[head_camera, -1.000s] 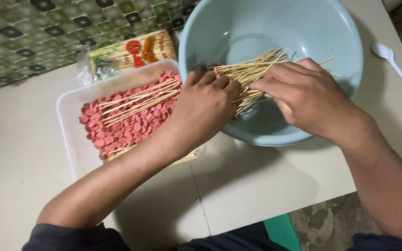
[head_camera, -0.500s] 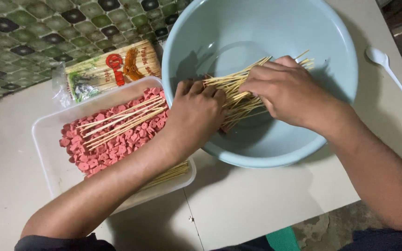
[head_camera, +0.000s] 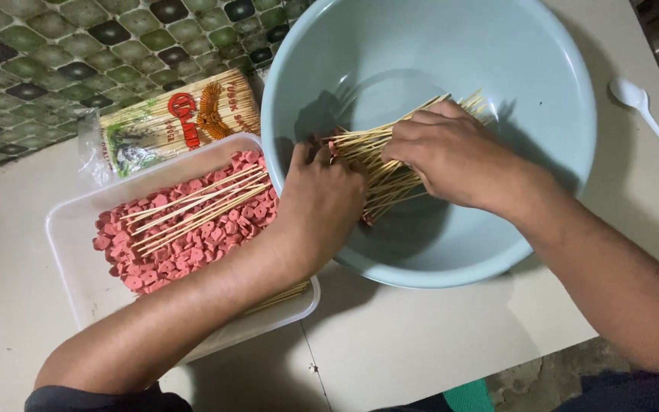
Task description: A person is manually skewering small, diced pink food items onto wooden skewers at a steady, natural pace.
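Both hands are down in the pale blue bowl (head_camera: 543, 198), working on a bundle of thin wooden skewers (head_camera: 387, 164) that lies slantwise across the bowl's bottom. The left hand (head_camera: 322, 206) reaches over the near rim, fingers curled down onto the near end of the bundle, where a bit of pink shows on the sticks. The right hand (head_camera: 451, 156) lies on top of the bundle's middle, fingers bent and closed over the sticks, pinning them together. Neither hand is spread flat; both are pressed onto the skewers.

Just left of the bowl, touching its rim or nearly so, stands a white tray (head_camera: 70, 267) filled with small pink sausage slices (head_camera: 184, 236). A few loose sticks (head_camera: 192, 210) lie across the slices, and more stick ends show at the tray's near edge under the left forearm. Behind the tray lies a skewer packet (head_camera: 177, 126) in clear wrap, partly on the green patterned cloth (head_camera: 62, 53). A white spoon (head_camera: 642, 111) rests on the pale surface (head_camera: 421, 336), well right of the bowl.

The step in hand looks like gathering and straightening the skewers in the bowl. The next move would need an even grip from both ends, so the thin sticks stay aligned and none slide out or snap.
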